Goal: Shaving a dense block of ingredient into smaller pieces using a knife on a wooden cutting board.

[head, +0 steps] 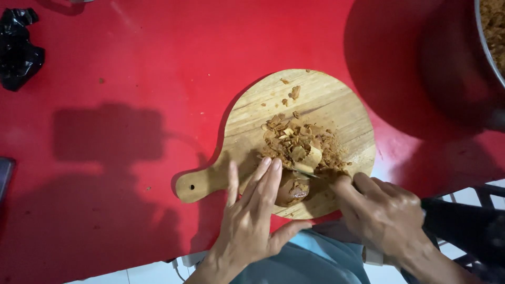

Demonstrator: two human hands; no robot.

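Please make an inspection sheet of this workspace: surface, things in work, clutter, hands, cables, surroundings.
Surface: red table, a few crumbs on it.
Things in work: round wooden cutting board with handle; brown block being cut; pile of brown shavings; knife blade, mostly hidden.
Clutter: crumpled black plastic at the far left corner.
Hands: left hand steadies the block; right hand grips the knife.
Cables: one thin white cable below the table edge.
Surroundings: metal pot with brown shavings, top right; white floor tiles.
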